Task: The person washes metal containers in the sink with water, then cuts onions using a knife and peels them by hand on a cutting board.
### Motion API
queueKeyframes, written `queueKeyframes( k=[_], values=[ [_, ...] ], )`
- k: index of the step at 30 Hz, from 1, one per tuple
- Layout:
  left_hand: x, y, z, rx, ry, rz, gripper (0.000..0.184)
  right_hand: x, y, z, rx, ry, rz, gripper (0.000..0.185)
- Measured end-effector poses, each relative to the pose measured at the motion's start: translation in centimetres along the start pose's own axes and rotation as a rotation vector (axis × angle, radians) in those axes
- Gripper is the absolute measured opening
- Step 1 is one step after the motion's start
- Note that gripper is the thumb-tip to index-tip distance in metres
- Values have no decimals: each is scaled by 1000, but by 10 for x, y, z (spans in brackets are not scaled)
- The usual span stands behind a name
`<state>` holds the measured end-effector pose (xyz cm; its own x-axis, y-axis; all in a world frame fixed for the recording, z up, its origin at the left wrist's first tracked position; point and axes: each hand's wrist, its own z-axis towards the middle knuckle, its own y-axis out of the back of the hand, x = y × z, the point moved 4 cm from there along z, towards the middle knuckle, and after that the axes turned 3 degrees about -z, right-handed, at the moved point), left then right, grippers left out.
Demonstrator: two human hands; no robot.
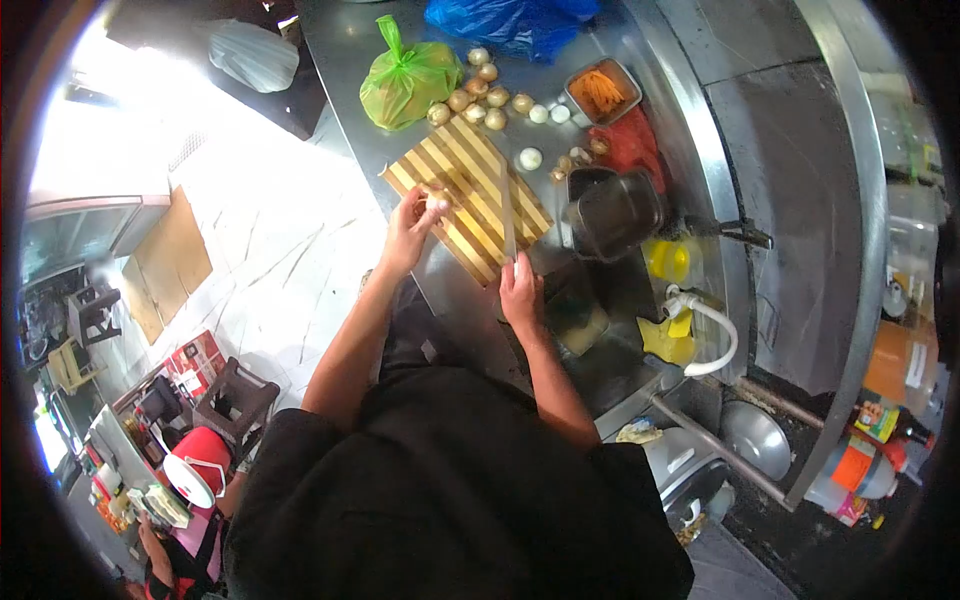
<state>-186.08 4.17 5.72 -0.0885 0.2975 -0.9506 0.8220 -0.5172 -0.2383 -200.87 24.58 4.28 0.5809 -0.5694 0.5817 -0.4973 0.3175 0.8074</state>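
My left hand point(406, 232) pinches a small onion point(437, 200) above the left part of a striped wooden cutting board point(468, 232). In my right hand point(522, 292), at the board's near right corner, is the handle of a knife point(507, 205). Its long blade points away from me across the board. Beyond the board lies a cluster of unpeeled onions point(476, 98). A peeled white onion point(530, 158) rests just right of the board, and two more pale ones point(549, 114) lie farther back.
A tied green bag point(405, 88) and a blue bag point(510, 22) stand at the back. To the right are a container of orange strips point(630, 88), a red bag point(640, 140), a dark tub point(615, 215) and a white faucet point(722, 340). Another person point(170, 550) is at lower left.
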Motion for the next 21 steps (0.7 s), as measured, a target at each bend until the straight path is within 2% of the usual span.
queueKeyframes(
  k=[1,5,7,8,11,13,15,19,21],
  values=[
    [-10,-3,-6,29,14,14,36,0,3,4,77,-57,-3,30],
    [-46,-13,-30,111,34,-27,37,-2,1,19,-51,79,29,27],
    [-61,-15,-40,177,67,-104,39,29,22,19,75,-159,531,24],
    [-70,-15,-44,186,33,-40,41,55,35,18,148,-278,783,22],
    [-98,-15,-56,214,-62,125,45,111,67,11,167,-240,962,24],
    [-115,-20,-61,239,-130,180,48,135,79,11,206,-166,979,25],
    [-114,-19,-64,266,-129,108,48,161,88,13,192,-103,920,27],
    [-122,-20,-66,288,-175,38,48,166,82,14,356,-145,1125,28],
    [-122,-15,-69,287,-68,130,48,168,86,14,440,-155,1158,26]
  ],
)
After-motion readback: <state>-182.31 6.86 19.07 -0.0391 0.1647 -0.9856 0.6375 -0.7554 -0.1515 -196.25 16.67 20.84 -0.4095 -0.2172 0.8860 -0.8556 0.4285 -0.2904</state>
